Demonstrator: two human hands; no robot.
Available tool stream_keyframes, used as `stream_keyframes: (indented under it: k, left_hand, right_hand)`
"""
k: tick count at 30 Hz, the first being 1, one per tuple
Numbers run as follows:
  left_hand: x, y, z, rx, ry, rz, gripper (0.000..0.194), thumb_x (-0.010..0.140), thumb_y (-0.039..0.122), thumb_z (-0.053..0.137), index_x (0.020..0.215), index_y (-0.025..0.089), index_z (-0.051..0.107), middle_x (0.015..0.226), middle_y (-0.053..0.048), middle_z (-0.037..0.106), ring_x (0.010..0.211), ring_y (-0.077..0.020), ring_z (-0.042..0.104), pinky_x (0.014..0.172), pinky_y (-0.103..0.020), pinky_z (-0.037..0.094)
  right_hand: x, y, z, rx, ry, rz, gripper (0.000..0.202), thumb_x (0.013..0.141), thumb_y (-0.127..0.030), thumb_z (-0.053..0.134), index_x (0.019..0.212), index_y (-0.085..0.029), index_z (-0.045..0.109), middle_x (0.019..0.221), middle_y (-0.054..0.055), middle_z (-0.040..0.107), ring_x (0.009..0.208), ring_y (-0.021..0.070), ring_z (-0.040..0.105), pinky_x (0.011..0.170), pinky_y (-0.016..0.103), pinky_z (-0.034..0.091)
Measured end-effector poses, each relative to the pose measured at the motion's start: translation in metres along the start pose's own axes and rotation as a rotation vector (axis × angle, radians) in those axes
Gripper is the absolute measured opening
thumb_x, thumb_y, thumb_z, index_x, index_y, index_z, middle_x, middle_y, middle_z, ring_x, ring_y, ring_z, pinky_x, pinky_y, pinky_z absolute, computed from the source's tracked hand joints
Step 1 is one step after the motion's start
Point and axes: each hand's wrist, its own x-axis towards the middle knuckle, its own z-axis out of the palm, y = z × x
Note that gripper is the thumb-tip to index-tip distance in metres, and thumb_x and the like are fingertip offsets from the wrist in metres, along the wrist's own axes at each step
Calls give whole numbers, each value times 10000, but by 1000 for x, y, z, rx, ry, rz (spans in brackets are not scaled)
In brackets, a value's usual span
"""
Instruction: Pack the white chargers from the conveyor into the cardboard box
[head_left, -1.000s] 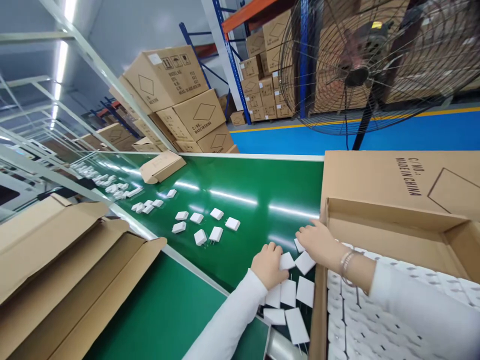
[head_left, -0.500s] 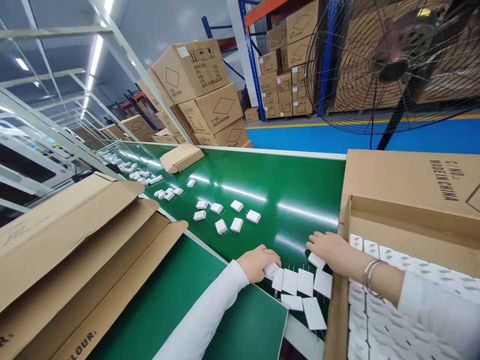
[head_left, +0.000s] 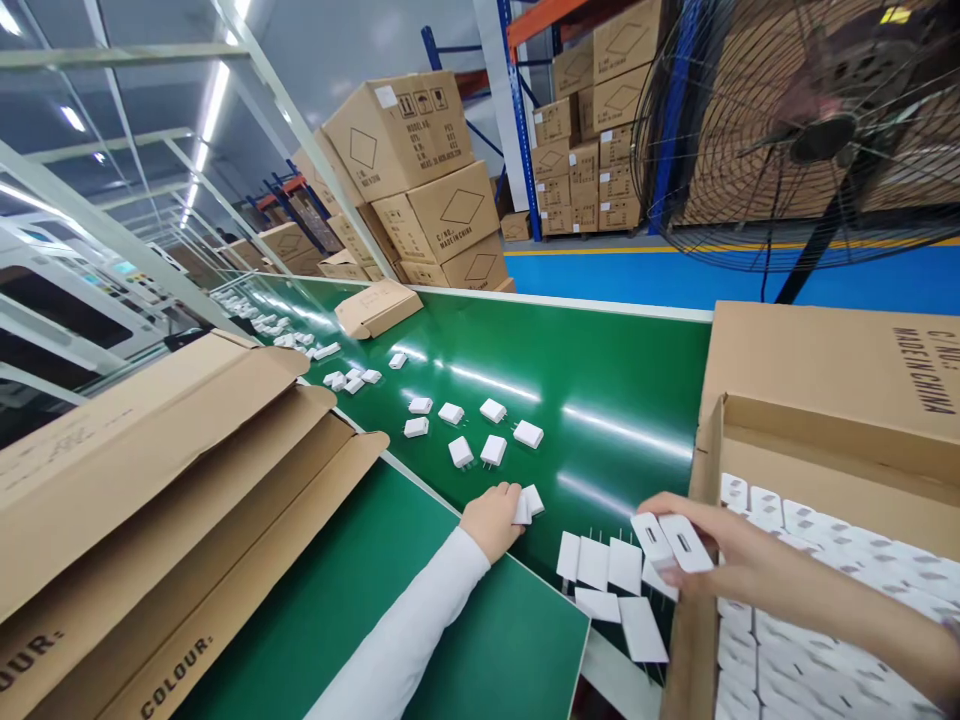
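My right hand (head_left: 720,548) grips two white USB chargers (head_left: 670,542) side by side, their ports facing me, above the near left wall of the carton (head_left: 694,620). My left hand (head_left: 491,520) has its fingers closed on a white charger (head_left: 523,507) over the green belt; a second charger (head_left: 534,499) touches it, and whether I hold that one too is unclear. Between my hands several chargers (head_left: 592,563) lie in two rough rows, most with prongs pointing away. Inside the carton stand packed rows of white chargers (head_left: 817,590), partly hidden by my right forearm.
More loose chargers (head_left: 460,452) lie farther up the green belt (head_left: 600,350). Folded cardboard boxes (head_left: 187,470) lean at the left. A small flat carton (head_left: 379,308) sits on the belt's far side. A large fan (head_left: 821,140) stands beyond, near stacked cartons (head_left: 435,210).
My right hand has turned palm side toward me and now shows two chargers. My left hand has moved slightly up and left, away from the rows. The view has shifted a little.
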Motion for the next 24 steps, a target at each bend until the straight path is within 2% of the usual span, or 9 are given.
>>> stream_keyframes:
  k: [3,5,7,9,11,12,15,20,24]
  left_hand:
    - [6,9,1,-91,29,-20,367,745,218,648,1093,176,538,1088,-89,559,1032,-276,560,820,-373,479]
    - [7,20,-2,-162,47,50,380,766,189,632,1126,224,515,1108,-46,550,1060,-225,550,851,-326,468]
    - [1,36,-7,-401,97,210,398,780,186,637,1146,238,488,1127,-28,543,1058,-180,547,883,-289,453]
    - [-13,54,-11,-774,178,436,380,775,215,666,1113,223,493,1131,-44,540,1053,-178,544,895,-290,444]
    - [-32,73,-12,-1071,231,643,342,763,225,687,1060,221,517,1129,-63,534,1062,-198,532,898,-314,437]
    - [-42,81,-13,-1129,232,715,338,762,222,690,1054,229,520,1133,-65,525,1070,-201,522,901,-321,432]
    - [-63,96,-12,-1131,195,817,389,760,156,667,1093,243,483,1153,-76,480,1115,-208,474,934,-342,409]
    - [-69,102,-9,-1121,203,816,472,670,39,598,1068,230,429,1137,-83,434,1122,-219,436,936,-357,402]
    - [-67,100,-5,-1144,212,789,449,661,31,558,1042,223,416,1120,-88,435,1115,-225,441,941,-379,400]
  right_hand:
    - [-15,5,23,269,140,12,451,699,-497,650,1084,-284,549,889,-6,604,787,180,556,667,261,446]
    - [-20,9,32,354,241,-28,463,672,-501,672,1063,-273,576,947,15,603,816,189,561,691,276,464]
    - [-22,12,36,387,327,-60,440,673,-490,688,1046,-277,594,1022,36,598,872,206,569,719,290,486]
    - [-24,15,37,361,395,-118,399,691,-453,701,1044,-294,608,1107,55,584,971,237,565,764,311,504]
    - [-25,19,38,297,417,-241,368,705,-377,713,1056,-321,616,1161,63,568,1077,269,538,828,344,508]
    - [-26,22,40,270,422,-315,383,707,-330,717,1075,-340,613,1174,60,563,1114,276,523,861,361,502]
    - [-30,32,48,241,436,-431,494,713,-231,704,1159,-402,578,1240,48,527,1176,274,491,917,384,485]
    - [-33,44,58,292,419,-325,404,729,-254,649,1108,-393,637,1237,54,567,1178,293,504,922,418,493]
    - [-33,39,64,365,403,-284,353,778,-331,614,1129,-367,632,1288,67,541,1177,289,509,888,409,516]
